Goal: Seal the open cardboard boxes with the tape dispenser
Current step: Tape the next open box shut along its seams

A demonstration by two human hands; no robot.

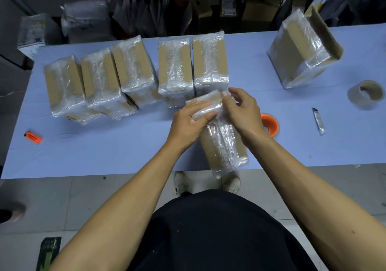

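Both hands meet on the far end of a tape-covered cardboard box (pixel 221 141) that stands at the near edge of the pale blue table (pixel 104 151). Left hand (pixel 189 120) lies flat against the box's top end, fingers straight and pressed on the shiny tape. Right hand (pixel 240 112) sits just beside it with fingers bent, thumb and fingertips seeming to pinch the tape at the box's top edge, though I cannot tell exactly what is caught between them.

An orange tape dispenser (pixel 270 124) rests on the table just behind the right wrist, partly hidden by it. Five more taped boxes (pixel 137 70) stand in a row across the middle of the table, touching or nearly so. A larger box (pixel 302 47) with one flap open stands tilted at the far right, with a brown tape roll (pixel 367 94) near it and a small utility knife (pixel 318 121) lying between roll and dispenser. An orange lighter (pixel 33 137) lies well apart at the near left.
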